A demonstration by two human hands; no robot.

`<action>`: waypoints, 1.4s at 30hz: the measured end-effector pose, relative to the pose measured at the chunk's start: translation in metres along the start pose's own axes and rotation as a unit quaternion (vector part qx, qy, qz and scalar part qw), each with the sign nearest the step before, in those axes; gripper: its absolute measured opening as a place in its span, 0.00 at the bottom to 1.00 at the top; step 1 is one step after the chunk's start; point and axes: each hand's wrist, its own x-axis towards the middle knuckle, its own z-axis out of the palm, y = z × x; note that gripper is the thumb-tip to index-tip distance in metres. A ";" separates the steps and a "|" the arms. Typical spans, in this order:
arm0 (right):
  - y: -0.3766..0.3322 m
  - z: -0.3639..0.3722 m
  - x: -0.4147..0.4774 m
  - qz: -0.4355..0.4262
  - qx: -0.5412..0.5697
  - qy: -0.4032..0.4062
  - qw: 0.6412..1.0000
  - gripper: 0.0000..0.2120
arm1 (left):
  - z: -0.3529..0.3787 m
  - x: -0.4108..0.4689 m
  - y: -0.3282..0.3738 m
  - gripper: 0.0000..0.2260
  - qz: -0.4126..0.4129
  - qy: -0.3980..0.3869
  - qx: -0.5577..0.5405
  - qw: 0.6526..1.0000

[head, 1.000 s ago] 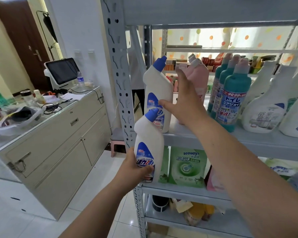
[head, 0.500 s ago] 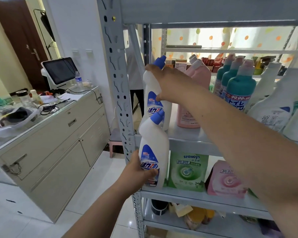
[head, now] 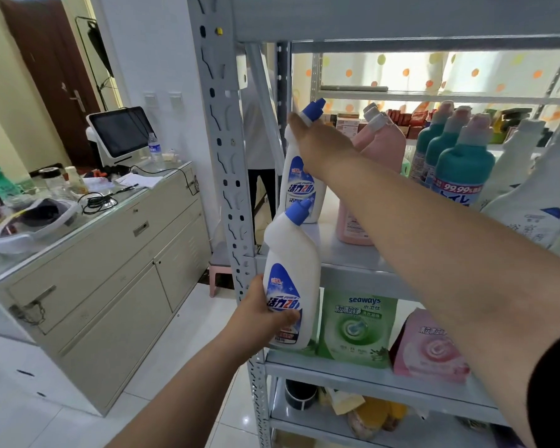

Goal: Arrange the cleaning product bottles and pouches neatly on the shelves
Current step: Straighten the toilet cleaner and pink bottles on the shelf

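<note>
Head view: a white blue-capped bottle [head: 299, 192] stands at the front-left corner of the upper shelf [head: 346, 257], right hand [head: 324, 147] grasping its neck. At its 6 o'clock the left hand [head: 256, 315] grips a matching second bottle [head: 293, 279] below the shelf lip. Judged step: seating the first. Next, the second must clear the lip into the gap at 3 o'clock, short of the pink bottle [head: 385, 150]. The steel post [head: 227, 156] crowds 9 o'clock.
</note>
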 end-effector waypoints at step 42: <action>-0.116 0.048 -0.385 0.281 0.797 0.013 0.535 0.31 | 0.026 -0.196 -0.061 0.38 0.083 -0.021 -0.038 0.996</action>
